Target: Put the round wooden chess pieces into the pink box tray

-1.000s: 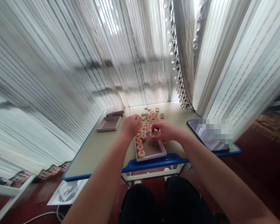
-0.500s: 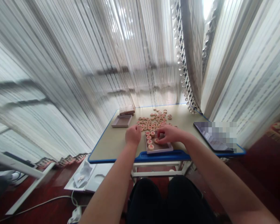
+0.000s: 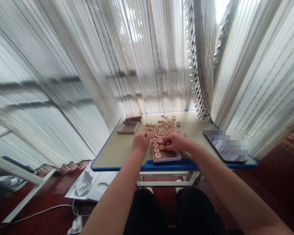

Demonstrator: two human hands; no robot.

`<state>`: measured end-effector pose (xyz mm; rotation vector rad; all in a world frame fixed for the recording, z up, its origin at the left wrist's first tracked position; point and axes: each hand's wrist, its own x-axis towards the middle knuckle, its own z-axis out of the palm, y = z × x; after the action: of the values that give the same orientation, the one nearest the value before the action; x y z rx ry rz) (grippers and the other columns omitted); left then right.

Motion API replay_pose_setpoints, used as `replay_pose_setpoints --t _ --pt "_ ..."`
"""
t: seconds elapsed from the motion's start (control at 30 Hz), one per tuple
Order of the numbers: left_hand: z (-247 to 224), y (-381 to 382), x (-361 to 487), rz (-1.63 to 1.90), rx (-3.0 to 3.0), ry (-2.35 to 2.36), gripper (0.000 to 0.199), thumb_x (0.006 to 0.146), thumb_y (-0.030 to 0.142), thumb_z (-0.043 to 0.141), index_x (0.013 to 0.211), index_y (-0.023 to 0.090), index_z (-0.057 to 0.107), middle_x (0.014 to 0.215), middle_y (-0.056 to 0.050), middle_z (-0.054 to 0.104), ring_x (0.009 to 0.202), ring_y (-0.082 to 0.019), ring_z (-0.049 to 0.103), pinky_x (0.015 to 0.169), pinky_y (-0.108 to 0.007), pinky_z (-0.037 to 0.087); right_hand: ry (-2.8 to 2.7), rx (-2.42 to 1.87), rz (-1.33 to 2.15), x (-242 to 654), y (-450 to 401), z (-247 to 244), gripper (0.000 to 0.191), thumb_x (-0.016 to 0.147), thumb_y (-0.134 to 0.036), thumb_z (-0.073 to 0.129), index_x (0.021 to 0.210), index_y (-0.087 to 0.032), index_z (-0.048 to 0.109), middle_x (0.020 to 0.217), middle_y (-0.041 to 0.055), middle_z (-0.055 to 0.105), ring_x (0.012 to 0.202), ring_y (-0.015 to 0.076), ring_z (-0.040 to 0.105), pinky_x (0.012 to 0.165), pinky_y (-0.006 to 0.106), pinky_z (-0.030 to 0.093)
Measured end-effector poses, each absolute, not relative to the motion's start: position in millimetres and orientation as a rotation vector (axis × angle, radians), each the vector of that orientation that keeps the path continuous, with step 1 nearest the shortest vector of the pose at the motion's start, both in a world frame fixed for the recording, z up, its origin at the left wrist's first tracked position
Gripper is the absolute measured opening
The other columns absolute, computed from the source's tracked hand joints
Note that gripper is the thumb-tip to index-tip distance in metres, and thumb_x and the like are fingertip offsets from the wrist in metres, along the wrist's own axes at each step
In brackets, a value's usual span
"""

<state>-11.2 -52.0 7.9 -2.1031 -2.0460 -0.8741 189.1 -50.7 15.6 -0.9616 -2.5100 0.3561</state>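
Six red-marked discs [image 3: 157,156] sit in the near box [image 3: 167,157], seen from the head; the right hand [image 3: 174,141] curls over it, fingertips at the inner disc [image 3: 161,148], though whether they grip it cannot be told; the left hand [image 3: 141,142] is clenched just left of the box, its contents hidden; loose discs [image 3: 156,135] cluster beyond on the table [image 3: 112,151].

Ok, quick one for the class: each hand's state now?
Left hand: closed; contents cannot be told.
Right hand: fingertips at a round piece; grip unclear.
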Motion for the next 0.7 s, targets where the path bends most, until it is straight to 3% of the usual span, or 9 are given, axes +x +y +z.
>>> replay_pose_setpoints --t 0.7 --pt "7.2 -54.6 -10.8 -1.000 -2.041 -1.934 0.038 0.084 0.032 0.039 0.061 0.016 0.064 0.063 -0.007 0.065 0.057 -0.014 0.049 0.056 -0.029 0.023 -2.461 -0.883 0.299 187.4 -55.1 15.6 0.013 0.072 -0.032 0.065 0.072 -0.021 0.070 0.075 0.0018 0.064 0.076 0.0156 0.056 0.071 0.026 0.041"
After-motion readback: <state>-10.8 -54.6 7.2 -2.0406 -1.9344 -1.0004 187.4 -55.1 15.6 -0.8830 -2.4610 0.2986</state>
